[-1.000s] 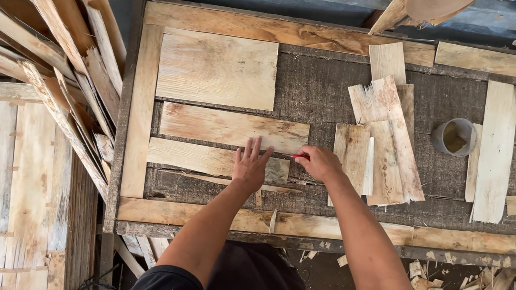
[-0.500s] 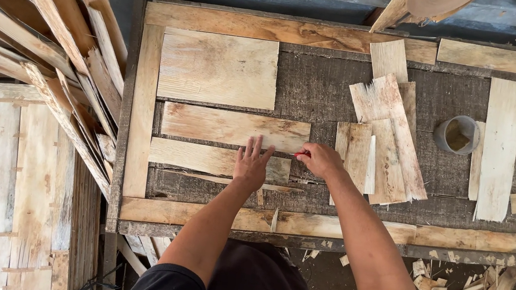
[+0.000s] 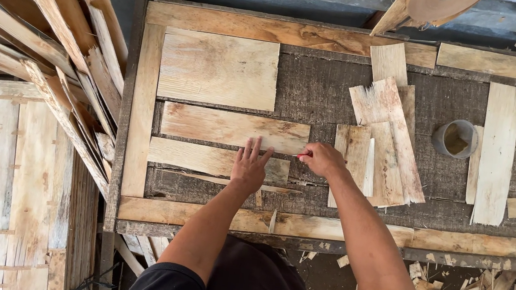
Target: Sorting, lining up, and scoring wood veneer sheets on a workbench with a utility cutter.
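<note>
Left hand [image 3: 249,167] lies spread flat on a plank [image 3: 215,160]; right hand [image 3: 322,160] is curled, pinching a pencil [image 3: 301,156] at the plank's end.

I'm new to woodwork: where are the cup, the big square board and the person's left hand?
cup [image 3: 455,138]: head view, on its grey rim.
square board [image 3: 218,69]: head view, middle of its face.
left hand [image 3: 249,169]: head view, back of the hand.

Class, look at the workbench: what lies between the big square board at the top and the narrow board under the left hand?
In the head view, one long plank lies between the square board and the narrow board under the left hand.
</note>
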